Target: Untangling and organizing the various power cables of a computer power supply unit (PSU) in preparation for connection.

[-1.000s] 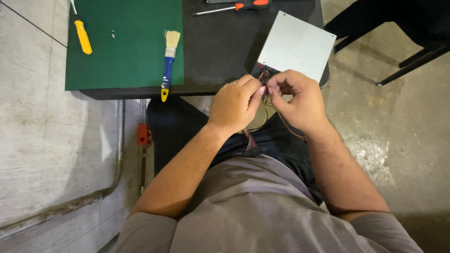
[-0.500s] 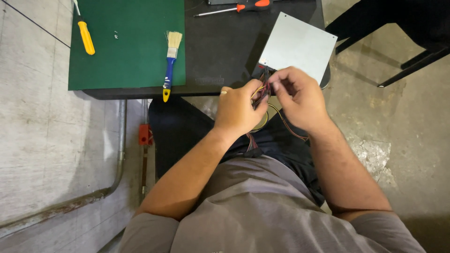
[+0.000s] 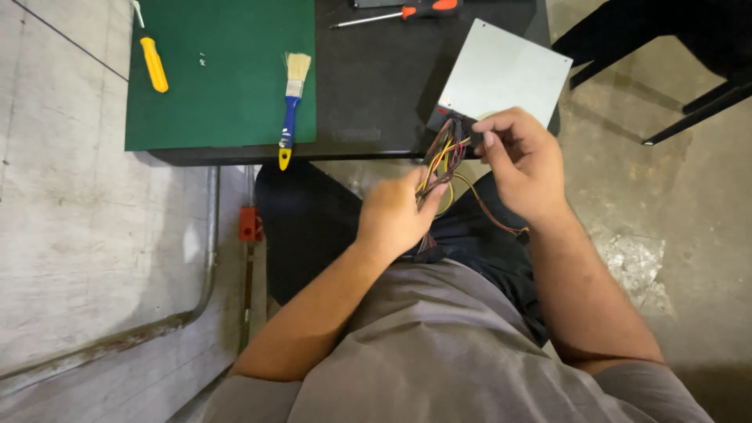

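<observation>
two screwdrivers, one brush, one mat

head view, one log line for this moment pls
left hand: grips multicoloured wire bundle | right hand: at wires' top | source: flat grey metal box | surface: black table

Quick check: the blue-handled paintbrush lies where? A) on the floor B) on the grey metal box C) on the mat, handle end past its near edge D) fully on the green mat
C: the paintbrush has its bristles on the green mat, and its yellow tip overhangs the table edge.
</observation>
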